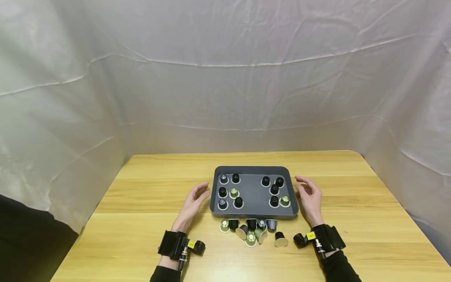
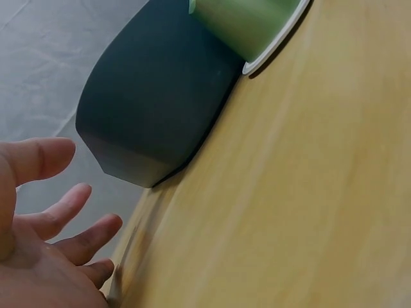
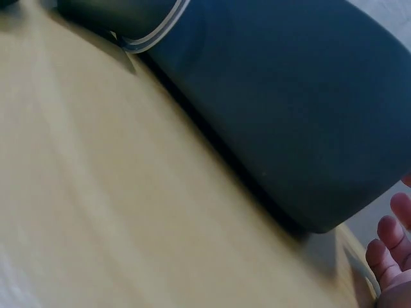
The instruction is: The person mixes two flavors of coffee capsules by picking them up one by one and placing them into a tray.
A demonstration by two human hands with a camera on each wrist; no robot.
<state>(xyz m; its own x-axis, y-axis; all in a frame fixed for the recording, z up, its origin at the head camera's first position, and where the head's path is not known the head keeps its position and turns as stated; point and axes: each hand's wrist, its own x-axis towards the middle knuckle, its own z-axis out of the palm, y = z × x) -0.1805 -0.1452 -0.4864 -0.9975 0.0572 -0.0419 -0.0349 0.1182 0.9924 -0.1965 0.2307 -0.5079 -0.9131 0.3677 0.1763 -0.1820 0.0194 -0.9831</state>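
Observation:
A dark grey tray (image 1: pixel 251 192) lies on the wooden table with coffee capsules standing in it in a left and a right group. Most are black, such as one black capsule (image 1: pixel 238 202); a green capsule (image 1: pixel 234 192) stands among the left group. Beside the tray's left side is my left hand (image 1: pixel 192 201), fingers loosely bent, holding nothing; in the left wrist view a gap separates it from the tray wall (image 2: pixel 148 102). My right hand (image 1: pixel 311 197) is at the right side, its fingers relaxed around nothing. Whether its fingertips touch the tray I cannot tell.
Several loose capsules lie along the tray's front edge, among them a tipped green capsule (image 1: pixel 260 235) and a black capsule (image 1: pixel 251 224). One tipped dark capsule (image 1: pixel 280 239) lies apart, to their right. A pale sheet (image 1: pixel 246 98) hangs behind the table (image 1: pixel 141 227).

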